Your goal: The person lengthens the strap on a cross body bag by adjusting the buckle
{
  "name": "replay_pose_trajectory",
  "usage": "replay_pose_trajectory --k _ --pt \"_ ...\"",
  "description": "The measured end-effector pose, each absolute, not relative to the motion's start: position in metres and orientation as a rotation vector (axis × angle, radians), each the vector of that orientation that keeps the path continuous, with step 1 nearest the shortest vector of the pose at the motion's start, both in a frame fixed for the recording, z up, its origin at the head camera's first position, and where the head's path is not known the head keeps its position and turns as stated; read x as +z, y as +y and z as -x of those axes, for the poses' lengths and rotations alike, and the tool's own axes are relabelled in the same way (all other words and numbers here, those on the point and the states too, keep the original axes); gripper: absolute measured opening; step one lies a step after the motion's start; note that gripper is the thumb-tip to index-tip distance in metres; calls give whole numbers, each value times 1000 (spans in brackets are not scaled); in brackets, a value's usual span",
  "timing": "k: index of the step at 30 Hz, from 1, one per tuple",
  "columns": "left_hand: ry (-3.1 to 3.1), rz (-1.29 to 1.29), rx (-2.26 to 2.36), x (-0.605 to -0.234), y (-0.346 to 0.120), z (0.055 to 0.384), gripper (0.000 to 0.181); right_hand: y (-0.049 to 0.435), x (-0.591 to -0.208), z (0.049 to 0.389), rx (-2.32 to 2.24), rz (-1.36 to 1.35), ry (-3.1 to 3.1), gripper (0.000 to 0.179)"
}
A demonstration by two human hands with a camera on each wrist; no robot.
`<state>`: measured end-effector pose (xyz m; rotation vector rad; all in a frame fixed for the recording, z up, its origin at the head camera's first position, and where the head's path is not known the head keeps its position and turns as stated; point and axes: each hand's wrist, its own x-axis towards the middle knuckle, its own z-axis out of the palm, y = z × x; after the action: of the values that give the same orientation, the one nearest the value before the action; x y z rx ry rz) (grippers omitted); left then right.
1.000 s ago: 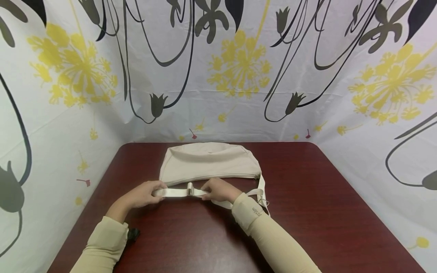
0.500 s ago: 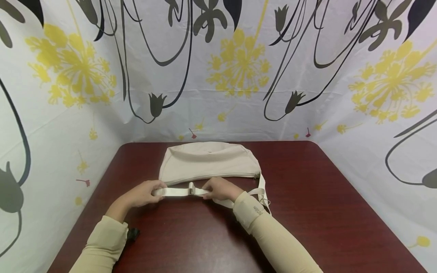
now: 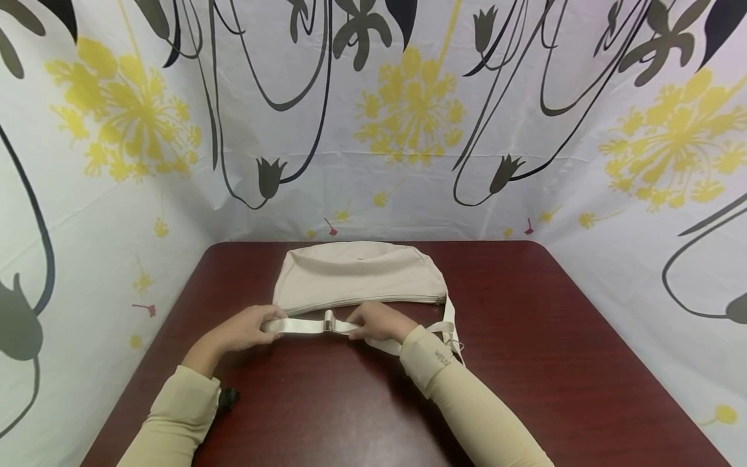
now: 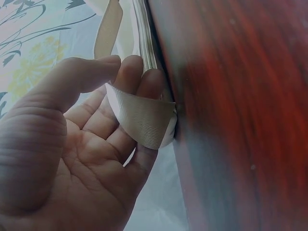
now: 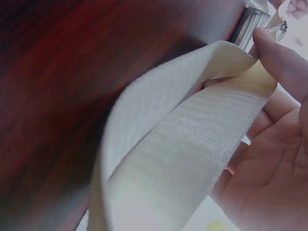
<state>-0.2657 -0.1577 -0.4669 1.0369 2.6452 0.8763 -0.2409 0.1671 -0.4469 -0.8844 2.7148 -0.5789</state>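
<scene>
A cream shoulder bag [image 3: 358, 275] lies flat on the dark red table, its zipper edge facing me. In front of it, its webbing strap [image 3: 303, 326] stretches between both hands, with a shiny metal slider buckle [image 3: 329, 321] midway. My left hand [image 3: 251, 329] holds the strap's left end; in the left wrist view the strap [image 4: 142, 115] loops over its curled fingers. Just right of the buckle, my right hand [image 3: 382, 322] pinches the strap. In the right wrist view, the doubled strap [image 5: 192, 125] runs out from under its thumb.
The rest of the strap [image 3: 449, 324] trails from the bag's right end past the right wrist. A small black object [image 3: 229, 398] shows beside the left sleeve. A patterned white curtain [image 3: 362, 143] rises behind the table [image 3: 525, 363] and along its sides.
The buckle and my right hand have shifted slightly to the right. My left hand keeps its hold at nearly the same place, and the bag stays put.
</scene>
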Motion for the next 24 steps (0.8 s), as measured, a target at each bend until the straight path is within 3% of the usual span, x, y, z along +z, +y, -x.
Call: replay_pose_trajectory --k 24 --pt "2608 -1022 917 -468 -156 265 30 176 -448 239 -580 911 2712 3"
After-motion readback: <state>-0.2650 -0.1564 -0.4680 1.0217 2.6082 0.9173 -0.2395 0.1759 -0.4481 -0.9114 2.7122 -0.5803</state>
